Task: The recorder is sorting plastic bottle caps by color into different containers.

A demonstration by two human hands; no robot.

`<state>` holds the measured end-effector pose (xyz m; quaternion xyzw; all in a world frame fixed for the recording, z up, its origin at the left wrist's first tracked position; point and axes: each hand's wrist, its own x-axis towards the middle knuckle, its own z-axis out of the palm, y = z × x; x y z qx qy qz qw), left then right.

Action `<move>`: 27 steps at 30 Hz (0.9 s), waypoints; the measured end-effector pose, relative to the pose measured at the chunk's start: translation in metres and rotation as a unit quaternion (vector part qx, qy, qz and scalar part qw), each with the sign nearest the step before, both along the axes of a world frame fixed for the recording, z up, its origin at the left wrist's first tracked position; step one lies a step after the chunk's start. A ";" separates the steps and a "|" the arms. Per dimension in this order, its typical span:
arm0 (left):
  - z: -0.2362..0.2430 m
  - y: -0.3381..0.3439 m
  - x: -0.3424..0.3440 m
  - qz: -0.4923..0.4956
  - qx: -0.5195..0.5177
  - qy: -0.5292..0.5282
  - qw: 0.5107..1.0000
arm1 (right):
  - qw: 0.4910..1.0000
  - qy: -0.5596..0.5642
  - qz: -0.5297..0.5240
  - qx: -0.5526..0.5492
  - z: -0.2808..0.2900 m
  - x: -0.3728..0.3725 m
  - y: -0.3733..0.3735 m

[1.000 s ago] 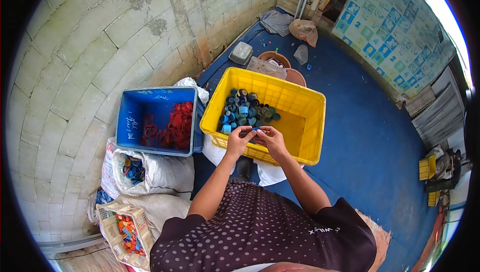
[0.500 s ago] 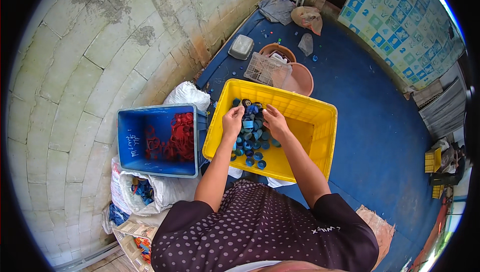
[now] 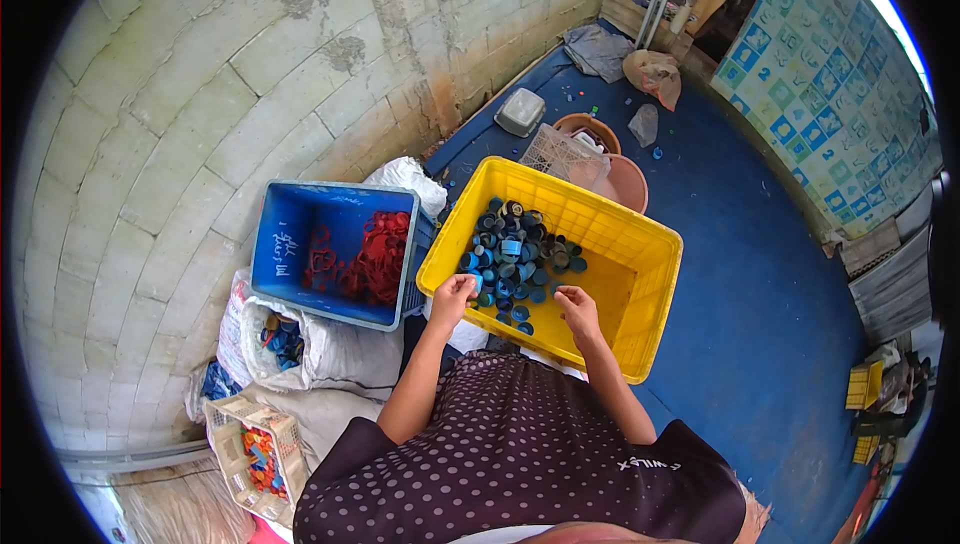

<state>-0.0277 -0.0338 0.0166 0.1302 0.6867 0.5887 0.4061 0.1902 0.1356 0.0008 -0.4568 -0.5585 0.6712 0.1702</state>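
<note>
— What is the place like?

— A blue floor point(image 3: 760, 274) beside a block wall point(image 3: 180, 94). On the floor stands a yellow crate point(image 3: 640, 274), and all else I place from it.

— What is in the crate?

— A heap of blue caps point(image 3: 515, 254), in its left half.

— And the hands?

— Both are inside the crate, at its near edge. The left hand point(image 3: 452, 296) is closed narrow on a blue cap, touching the heap. The right hand point(image 3: 578, 308) is curled just right of the heap; if it holds something, I cannot tell.

— What is around?

— Left of the crate a blue crate point(image 3: 290, 244) with red pieces point(image 3: 375, 259). Nearer to the person, white sacks point(image 3: 330, 354) and a small basket point(image 3: 250, 449).
</note>
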 end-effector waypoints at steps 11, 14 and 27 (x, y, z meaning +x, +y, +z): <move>0.014 -0.151 0.122 0.128 0.004 0.043 0.991 | 0.964 0.007 0.218 0.154 0.035 0.026 -0.117; 0.011 -0.212 0.176 0.183 -0.007 0.002 0.983 | 0.941 0.055 0.283 0.176 0.024 0.039 -0.173; -0.008 -0.492 0.304 0.538 -0.005 -0.014 0.842 | 0.831 0.097 0.529 0.140 0.019 0.050 -0.407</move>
